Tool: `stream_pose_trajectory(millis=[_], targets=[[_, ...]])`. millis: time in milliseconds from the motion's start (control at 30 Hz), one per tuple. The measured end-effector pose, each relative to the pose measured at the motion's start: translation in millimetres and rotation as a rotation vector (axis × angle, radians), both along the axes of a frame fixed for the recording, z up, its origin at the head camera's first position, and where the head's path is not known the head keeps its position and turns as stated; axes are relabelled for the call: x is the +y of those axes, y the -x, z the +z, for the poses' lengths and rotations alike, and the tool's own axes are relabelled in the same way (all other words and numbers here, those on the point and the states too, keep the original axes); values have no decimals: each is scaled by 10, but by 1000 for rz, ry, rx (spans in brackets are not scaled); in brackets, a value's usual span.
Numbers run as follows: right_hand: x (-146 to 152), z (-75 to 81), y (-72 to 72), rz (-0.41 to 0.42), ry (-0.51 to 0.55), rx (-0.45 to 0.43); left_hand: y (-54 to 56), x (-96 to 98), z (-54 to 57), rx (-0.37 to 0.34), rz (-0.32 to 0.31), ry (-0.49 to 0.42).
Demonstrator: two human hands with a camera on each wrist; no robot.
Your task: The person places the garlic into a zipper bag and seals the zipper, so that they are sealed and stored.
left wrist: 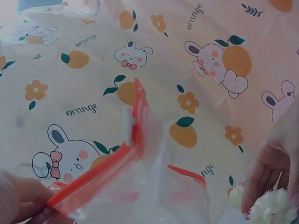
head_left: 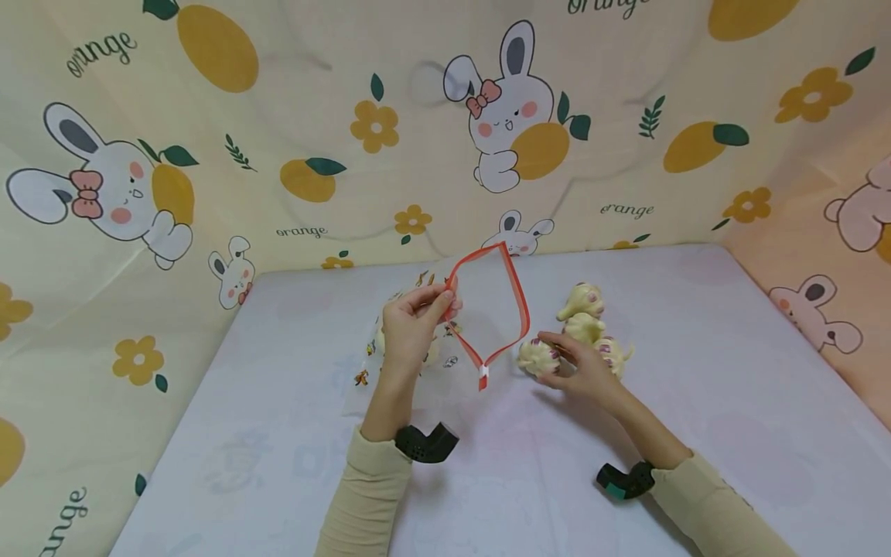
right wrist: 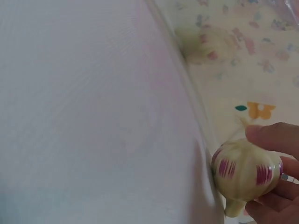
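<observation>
My left hand (head_left: 412, 321) pinches the red zip rim of a clear printed zip bag (head_left: 452, 387) at its left side. The bag's mouth stands spread apart, with a white slider (head_left: 483, 371) at its near corner. A pale garlic bulb (right wrist: 205, 44) shows blurred through the bag's printed film in the right wrist view. Right of the bag, my right hand (head_left: 581, 367) holds a garlic bulb (right wrist: 243, 170) with purple streaks between thumb and fingers, close to the tabletop. Three more garlic bulbs (head_left: 583, 300) lie together just beyond that hand.
The table (head_left: 278, 464) has a pale whitish cover. Behind it and along both sides hangs a cream cloth (head_left: 418, 46) printed with rabbits and oranges. Each wrist wears a black camera (head_left: 426, 445).
</observation>
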State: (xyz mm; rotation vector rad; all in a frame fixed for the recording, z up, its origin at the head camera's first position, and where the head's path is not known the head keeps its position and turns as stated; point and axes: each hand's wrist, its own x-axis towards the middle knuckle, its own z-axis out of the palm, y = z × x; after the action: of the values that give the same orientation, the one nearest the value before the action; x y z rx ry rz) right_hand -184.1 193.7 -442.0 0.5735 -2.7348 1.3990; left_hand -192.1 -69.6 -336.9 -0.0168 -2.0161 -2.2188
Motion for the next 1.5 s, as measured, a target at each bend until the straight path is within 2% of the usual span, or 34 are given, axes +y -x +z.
stream_pose_trajectory(millis=[200, 333, 600, 833, 1100, 1500], targets=[[-7, -39, 12, 13, -35, 72, 7, 8, -9, -8, 2, 10], [-10, -62, 14, 17, -30, 87, 6, 6, -16, 4, -2, 1], [5, -74, 8, -6, -22, 56, -8, -8, -33, 68, -17, -12], [5, -64, -3, -29, -25, 51, 7, 9, -22, 10, 6, 10], [11, -16, -3, -56, -35, 76, 11, 6, -22, 8, 3, -3], [25, 101, 6, -72, 14, -19, 20, 2, -33, -9, 1, -8]])
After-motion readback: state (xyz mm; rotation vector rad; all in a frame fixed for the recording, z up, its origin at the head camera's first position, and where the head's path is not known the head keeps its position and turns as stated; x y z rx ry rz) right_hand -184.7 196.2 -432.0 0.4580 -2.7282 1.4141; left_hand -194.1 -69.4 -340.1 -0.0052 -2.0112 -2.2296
